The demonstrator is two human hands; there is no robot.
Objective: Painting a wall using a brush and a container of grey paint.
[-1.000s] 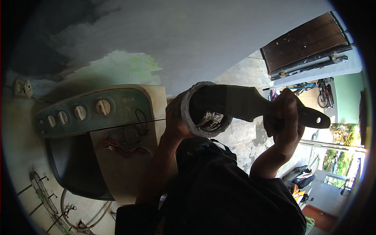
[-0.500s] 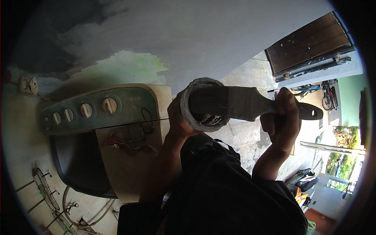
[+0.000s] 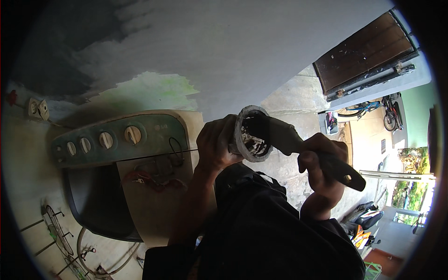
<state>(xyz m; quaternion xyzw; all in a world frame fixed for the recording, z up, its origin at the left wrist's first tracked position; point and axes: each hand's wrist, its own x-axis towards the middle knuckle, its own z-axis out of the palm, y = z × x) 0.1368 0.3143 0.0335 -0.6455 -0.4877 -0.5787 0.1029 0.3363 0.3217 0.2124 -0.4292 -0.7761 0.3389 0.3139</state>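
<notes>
My left hand grips a round grey paint pot from its left side. The pot's mouth is tilted toward the right, and whitish paint streaks its inside wall. My right hand is wrapped round the handle of a wide dark paintbrush. The brush's bristle end is inside the pot, mostly hidden by the rim and shadow. Its handle end, with a small hole, sticks out past my right hand toward the lower right.
A twin-tub washing machine with several knobs stands at the left, by a wall socket. The partly painted grey wall spans the top. A brown wooden door or shutter, a bicycle and a parked motorcycle are at the right.
The brush has gone deeper into the pot and tilted, its handle end swinging down. My right hand has moved lower and left. The pot has turned to face more to the right.
</notes>
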